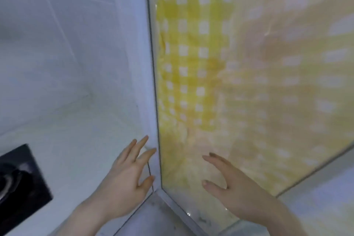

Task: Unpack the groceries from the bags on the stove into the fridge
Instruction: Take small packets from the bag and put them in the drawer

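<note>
While both hands are raised with nothing in them, a yellow-and-white checked cover (193, 53) under a glossy clear film fills the view from 12 to 4 o'clock; whether this panel belongs to the fridge cannot be told. The left hand (126, 180), at about 7 o'clock, has its fingers straight and slightly spread, their tips close to the panel's dark vertical edge (153, 67); whether they touch it is unclear. The right hand (235, 184), at 5 o'clock, lies in front of the checked surface with fingers straight and the thumb held apart. White tiled wall (57, 34) fills 9 to 11 o'clock, above a pale countertop (72, 151). At 8 o'clock the black corner of a stove (21, 184) shows. No bags or groceries are in view, and the right part is blurred.
</note>
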Available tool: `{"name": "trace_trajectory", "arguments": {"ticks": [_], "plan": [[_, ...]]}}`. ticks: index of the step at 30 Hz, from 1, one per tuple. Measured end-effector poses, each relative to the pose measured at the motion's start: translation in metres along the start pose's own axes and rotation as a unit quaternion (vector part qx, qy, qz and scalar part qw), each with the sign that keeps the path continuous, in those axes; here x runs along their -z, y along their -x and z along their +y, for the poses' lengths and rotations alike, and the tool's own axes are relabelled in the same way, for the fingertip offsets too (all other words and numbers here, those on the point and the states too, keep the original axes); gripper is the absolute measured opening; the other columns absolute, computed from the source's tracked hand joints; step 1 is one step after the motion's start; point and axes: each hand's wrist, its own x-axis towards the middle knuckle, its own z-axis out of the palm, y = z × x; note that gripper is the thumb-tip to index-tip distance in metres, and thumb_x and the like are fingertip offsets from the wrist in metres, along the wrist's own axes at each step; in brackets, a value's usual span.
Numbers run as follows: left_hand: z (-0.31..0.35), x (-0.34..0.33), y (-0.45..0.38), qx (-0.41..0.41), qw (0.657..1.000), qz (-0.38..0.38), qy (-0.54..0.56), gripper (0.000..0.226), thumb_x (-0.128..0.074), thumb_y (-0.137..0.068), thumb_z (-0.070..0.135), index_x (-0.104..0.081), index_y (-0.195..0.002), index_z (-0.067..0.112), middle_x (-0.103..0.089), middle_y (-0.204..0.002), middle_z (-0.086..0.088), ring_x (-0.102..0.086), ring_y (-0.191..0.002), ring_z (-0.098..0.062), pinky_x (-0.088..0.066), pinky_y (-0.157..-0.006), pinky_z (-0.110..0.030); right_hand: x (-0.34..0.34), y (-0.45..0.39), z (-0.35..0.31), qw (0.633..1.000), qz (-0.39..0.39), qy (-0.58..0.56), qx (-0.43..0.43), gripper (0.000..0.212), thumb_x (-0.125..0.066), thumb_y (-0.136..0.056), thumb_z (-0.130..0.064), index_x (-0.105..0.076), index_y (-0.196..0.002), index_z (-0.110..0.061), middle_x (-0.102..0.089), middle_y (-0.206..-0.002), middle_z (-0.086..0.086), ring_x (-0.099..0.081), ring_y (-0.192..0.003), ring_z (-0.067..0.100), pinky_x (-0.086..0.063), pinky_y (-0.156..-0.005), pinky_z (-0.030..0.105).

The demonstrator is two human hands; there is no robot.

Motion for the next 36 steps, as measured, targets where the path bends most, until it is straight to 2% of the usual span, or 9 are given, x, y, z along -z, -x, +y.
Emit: {"name": "trace_trajectory", "arguments": {"ticks": [3, 6, 10, 14, 21, 27, 30, 33, 36], "plan": [[-0.024, 0.004, 0.032, 0.090, 0.995, 0.041, -0.001, 0.070, -0.044, -0.096, 0.056, -0.019, -0.160, 0.041, 0.022, -0.165, 0.025, 0.021, -0.155, -0.008, 0.003, -0.124, -0.026, -0.008, -0.037, -0.017, 0.996, -0.024, 0.045, 0.076, 0.071, -0.052, -0.098, -0.061, -0.016, -0.158, -0.053, 0.004, -0.163, -0.037, -0.011, -0.155, -0.003, -0.019, -0.125, 0.028], [-0.037, 0.006, 0.065, 0.168, 0.984, 0.066, -0.007, 0.076, -0.037, -0.090, 0.061, -0.017, -0.160, 0.041, 0.023, -0.165, 0.024, 0.021, -0.155, -0.009, 0.001, -0.127, -0.031, -0.024, -0.065, -0.038, 0.985, -0.082, 0.081, 0.127, 0.074, -0.052, -0.100, -0.059, -0.012, -0.161, -0.049, 0.011, -0.164, -0.034, -0.001, -0.156, -0.002, -0.014, -0.127, 0.028], [-0.050, 0.012, 0.112, 0.257, 0.961, 0.103, -0.014, 0.073, -0.049, -0.099, 0.055, -0.011, -0.160, 0.042, 0.025, -0.166, 0.020, 0.024, -0.155, -0.010, 0.005, -0.127, -0.031, -0.056, -0.092, -0.082, 0.964, -0.150, 0.113, 0.187, 0.077, -0.053, -0.101, -0.056, -0.008, -0.162, -0.046, 0.014, -0.165, -0.031, 0.006, -0.157, 0.000, -0.008, -0.128, 0.028], [-0.081, 0.022, 0.172, 0.335, 0.928, 0.161, -0.013, 0.073, -0.053, -0.098, 0.055, -0.016, -0.160, 0.043, 0.022, -0.166, 0.021, 0.023, -0.155, -0.010, 0.004, -0.127, -0.031, -0.101, -0.109, -0.143, 0.932, -0.201, 0.151, 0.259, 0.076, -0.052, -0.101, -0.056, -0.007, -0.162, -0.047, 0.013, -0.164, -0.030, 0.006, -0.158, 0.004, -0.008, -0.129, 0.031], [-0.156, 0.051, 0.284, 0.453, 0.868, 0.201, -0.031, 0.076, -0.048, -0.091, 0.059, -0.022, -0.160, 0.041, 0.016, -0.168, 0.018, 0.014, -0.158, -0.016, -0.005, -0.129, -0.041, -0.189, -0.112, -0.258, 0.890, -0.252, 0.180, 0.336, 0.075, -0.053, -0.101, -0.054, -0.010, -0.162, -0.045, 0.013, -0.169, -0.024, 0.004, -0.159, 0.005, -0.008, -0.128, 0.029], [-0.207, 0.069, 0.340, 0.487, 0.852, 0.193, -0.021, 0.076, -0.048, -0.093, 0.056, -0.017, -0.160, 0.042, 0.019, -0.167, 0.019, 0.017, -0.157, -0.016, -0.003, -0.129, -0.040, -0.260, -0.115, -0.325, 0.869, -0.290, 0.180, 0.357, 0.072, -0.054, -0.101, -0.052, -0.013, -0.161, -0.047, 0.012, -0.168, -0.026, 0.003, -0.158, 0.003, -0.009, -0.128, 0.028], [-0.226, 0.074, 0.359, 0.505, 0.840, 0.199, -0.009, 0.075, -0.052, -0.095, 0.054, -0.016, -0.160, 0.043, 0.018, -0.167, 0.019, 0.017, -0.157, -0.015, -0.003, -0.129, -0.039, -0.291, -0.124, -0.346, 0.861, -0.303, 0.178, 0.369, 0.073, -0.057, -0.100, -0.052, -0.017, -0.160, -0.046, 0.010, -0.168, -0.026, -0.003, -0.157, 0.001, -0.010, -0.126, 0.023], [-0.244, 0.070, 0.374, 0.520, 0.831, 0.199, -0.003, 0.077, -0.044, -0.090, 0.061, -0.017, -0.160, 0.042, 0.020, -0.165, 0.020, 0.017, -0.157, -0.014, -0.002, -0.128, -0.033, -0.317, -0.138, -0.364, 0.853, -0.311, 0.175, 0.381, 0.072, -0.059, -0.099, -0.052, -0.020, -0.159, -0.048, 0.004, -0.163, -0.031, -0.010, -0.156, 0.000, -0.013, -0.124, 0.020], [-0.260, 0.060, 0.386, 0.550, 0.812, 0.196, 0.005, 0.075, -0.051, -0.095, 0.057, -0.017, -0.160, 0.042, 0.022, -0.165, 0.019, 0.016, -0.157, -0.015, -0.004, -0.129, -0.035, -0.341, -0.156, -0.381, 0.840, -0.323, 0.186, 0.393, 0.072, -0.060, -0.098, -0.052, -0.022, -0.158, -0.048, 0.003, -0.163, -0.030, -0.013, -0.155, -0.001, -0.015, -0.124, 0.020]]}}
